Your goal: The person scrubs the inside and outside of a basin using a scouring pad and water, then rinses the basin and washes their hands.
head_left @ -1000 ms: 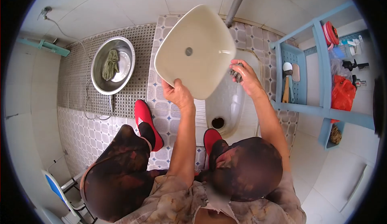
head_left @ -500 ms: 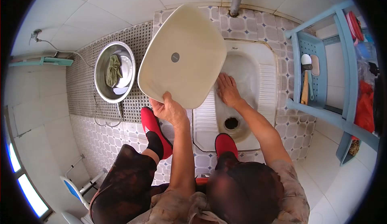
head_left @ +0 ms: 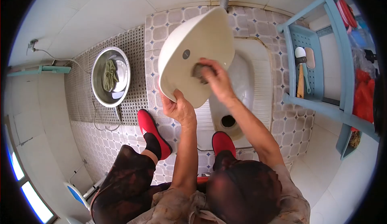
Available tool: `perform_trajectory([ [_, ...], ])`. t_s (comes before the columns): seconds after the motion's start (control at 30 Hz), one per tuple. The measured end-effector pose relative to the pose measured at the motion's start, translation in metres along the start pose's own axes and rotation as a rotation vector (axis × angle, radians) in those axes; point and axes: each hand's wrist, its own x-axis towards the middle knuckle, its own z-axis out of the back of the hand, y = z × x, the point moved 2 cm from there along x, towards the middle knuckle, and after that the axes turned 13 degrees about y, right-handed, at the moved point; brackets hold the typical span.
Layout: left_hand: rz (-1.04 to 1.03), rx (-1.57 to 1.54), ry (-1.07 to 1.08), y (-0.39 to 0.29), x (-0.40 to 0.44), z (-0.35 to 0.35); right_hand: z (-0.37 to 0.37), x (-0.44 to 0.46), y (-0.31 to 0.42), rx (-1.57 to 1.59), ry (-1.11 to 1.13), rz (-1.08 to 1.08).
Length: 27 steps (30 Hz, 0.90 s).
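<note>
A cream-coloured basin [head_left: 181,68] is tilted over the tiled floor, its inside facing me and to the right. My left hand [head_left: 179,107] grips its lower rim, thumb on the inner side and fingers behind. Inside the basin, my right hand [head_left: 217,81] presses a dark grey scrubber [head_left: 199,73] against the surface, right of and below a round grey sticker. The right hand is slightly blurred, and its fingers partly cover the scrubber. Below and to the right of the basin lies a white squat toilet [head_left: 262,91], partly hidden by the basin and my right arm.
A steel bowl [head_left: 95,77] with a green cloth [head_left: 109,75] stands on a perforated mat [head_left: 137,62] at the left. A shower hose [head_left: 60,54] hangs from the wall. On the right is a blue shelf [head_left: 318,106] with brushes and a red bag [head_left: 363,99].
The basin has turned so its inside faces further right. My right hand, beside the basin over the toilet half a second ago, has moved up and left into it with the scrubber.
</note>
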Motion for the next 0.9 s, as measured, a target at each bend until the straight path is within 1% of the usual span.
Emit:
perform_trajectory([
  [0.03, 0.048, -0.003, 0.055, -0.001, -0.001, -0.002, -0.018, 0.004, 0.005, 0.004, 0.074, -0.002],
  [0.07, 0.042, -0.009, 0.062, -0.002, 0.0, -0.004, -0.025, 0.006, 0.003, 0.001, 0.071, 0.009],
  [0.13, -0.112, 0.043, 0.12, -0.007, 0.002, -0.008, -0.037, 0.009, -0.003, -0.805, 0.173, 0.537],
  [0.17, -0.186, 0.073, 0.144, -0.01, 0.002, -0.008, -0.032, 0.012, -0.013, -0.859, 0.209, 0.48],
  [0.2, -0.191, 0.07, 0.144, -0.012, 0.003, -0.007, -0.023, 0.01, -0.017, -0.86, 0.209, 0.485],
  [0.27, -0.27, 0.166, 0.146, -0.021, 0.011, -0.006, 0.007, 0.011, -0.023, -1.008, 0.077, 0.233],
  [0.3, -0.398, 0.323, 0.16, -0.024, 0.014, -0.003, 0.024, 0.009, -0.025, -1.055, 0.026, 0.204],
  [0.33, -0.413, 0.303, 0.157, -0.023, 0.015, 0.0, 0.04, 0.006, -0.019, -1.104, -0.029, 0.177],
  [0.4, -0.329, 0.234, 0.079, -0.017, 0.018, 0.005, 0.065, -0.005, -0.004, -0.765, -0.081, -0.149],
  [0.47, -0.253, 0.187, 0.039, -0.009, 0.021, 0.009, 0.091, -0.005, 0.001, -0.299, -0.063, -0.331],
  [0.53, -0.239, 0.16, 0.03, -0.005, 0.023, 0.01, 0.101, -0.004, 0.022, -0.044, -0.029, -0.298],
  [0.6, -0.139, 0.076, 0.007, 0.003, 0.023, 0.008, 0.116, 0.003, 0.043, -0.019, 0.133, -0.255],
  [0.67, -0.027, 0.003, -0.009, -0.007, 0.019, 0.001, 0.109, 0.01, 0.092, -0.036, 0.141, -0.226],
  [0.7, -0.042, -0.027, -0.006, -0.005, 0.018, 0.0, 0.102, 0.008, 0.115, -0.019, 0.151, -0.241],
  [0.73, -0.005, -0.069, 0.005, -0.001, 0.015, 0.0, 0.098, 0.009, 0.135, -0.042, 0.15, -0.226],
  [0.77, 0.033, -0.11, 0.016, 0.003, 0.013, 0.0, 0.095, 0.013, 0.158, -0.166, 0.143, -0.197],
  [0.83, 0.027, -0.15, 0.014, 0.012, 0.011, -0.003, 0.078, 0.02, 0.21, -0.392, 0.101, -0.134],
  [0.9, 0.023, -0.178, 0.012, 0.011, 0.01, -0.006, 0.06, 0.026, 0.261, -0.671, 0.045, -0.026],
])
